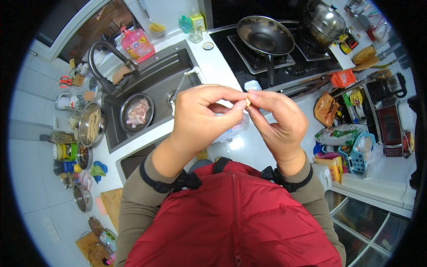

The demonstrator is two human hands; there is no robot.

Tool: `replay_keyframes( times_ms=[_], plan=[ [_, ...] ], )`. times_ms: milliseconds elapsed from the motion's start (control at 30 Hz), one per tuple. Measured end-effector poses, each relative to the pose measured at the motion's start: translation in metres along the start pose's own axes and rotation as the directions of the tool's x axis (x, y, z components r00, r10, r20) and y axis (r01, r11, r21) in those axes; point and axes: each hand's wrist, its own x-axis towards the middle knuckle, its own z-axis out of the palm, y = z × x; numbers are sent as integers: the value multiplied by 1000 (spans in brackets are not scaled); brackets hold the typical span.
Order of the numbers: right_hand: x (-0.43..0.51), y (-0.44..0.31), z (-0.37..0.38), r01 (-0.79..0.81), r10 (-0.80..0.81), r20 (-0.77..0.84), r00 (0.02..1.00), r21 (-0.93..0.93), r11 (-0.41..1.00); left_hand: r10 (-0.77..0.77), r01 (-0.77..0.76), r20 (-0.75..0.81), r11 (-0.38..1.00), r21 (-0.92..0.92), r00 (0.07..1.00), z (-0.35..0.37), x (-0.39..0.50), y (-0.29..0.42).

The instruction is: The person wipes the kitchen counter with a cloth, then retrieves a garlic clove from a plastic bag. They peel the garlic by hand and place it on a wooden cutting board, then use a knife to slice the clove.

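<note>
My left hand (203, 116) and my right hand (280, 120) meet in front of my chest. Between their fingertips they pinch a small pale yellowish piece (248, 102), perhaps a garlic clove; the fingers cover most of it. Below and beyond my left hand lies the dark sink (160, 76), with a metal bowl (122, 120) of raw meat (138, 112) in it. Past the hands, a worn wok (267, 38) rests on the black gas hob (233, 63), its handle pointing towards me.
A curved faucet (100, 66) and a pink soap bottle (137, 43) stand by the sink. On the left counter are a bowl of pale strips (91, 123), other bowls and a wooden cutting board (111, 203). A steamer pot (323, 23) stands right of the wok. A blue basket (355, 153) is at the right.
</note>
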Motion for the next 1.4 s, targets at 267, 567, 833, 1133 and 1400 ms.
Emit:
replay_keyframes(
  times_ms=[267,567,833,1133,1400],
  plan=[
    [-3,0,-3,4,-4,1,1000,2,1000,-36,36,5,999,30,999,6,-1,2],
    [-5,-5,-6,-76,76,11,997,97,992,6,-7,51,1000,14,999,2,-4,6],
    [-4,-8,-3,-148,143,37,989,266,953,31,-31,16,998,-49,999,-3,-8,6],
    [-3,-10,3,-102,90,63,994,223,970,135,-128,-29,978,163,990,-5,-13,8],
    [-6,-12,2,-478,411,277,869,683,552,-51,43,-85,994,-96,995,-6,-14,6]
  ],
)
